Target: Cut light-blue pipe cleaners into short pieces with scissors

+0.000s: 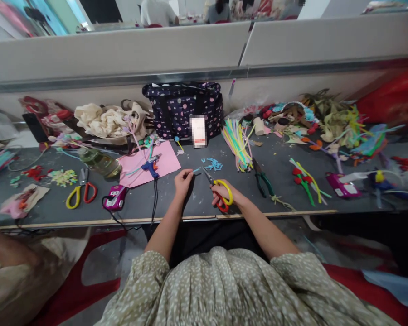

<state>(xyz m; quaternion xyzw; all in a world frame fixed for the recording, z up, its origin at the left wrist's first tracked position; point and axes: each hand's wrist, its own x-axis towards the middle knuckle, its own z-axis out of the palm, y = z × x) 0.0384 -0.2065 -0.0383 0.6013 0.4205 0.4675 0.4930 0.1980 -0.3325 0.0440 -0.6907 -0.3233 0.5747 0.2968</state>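
Note:
My left hand (183,179) is closed in a pinch on a thin light-blue strip (196,171) held just above the grey table (177,203). My right hand (224,194) grips scissors (216,188) with one yellow and one red handle; their blades point up-left toward the strip's free end. A small heap of cut light-blue pieces (212,164) lies on the table just beyond both hands.
A pink sheet with a blue glue gun (150,167) lies to the left, near a second pair of scissors (80,192) and a pink device (114,198). Green-handled pliers (262,179) and a bundle of coloured sticks (238,142) lie right. A dotted bag (183,108) stands behind.

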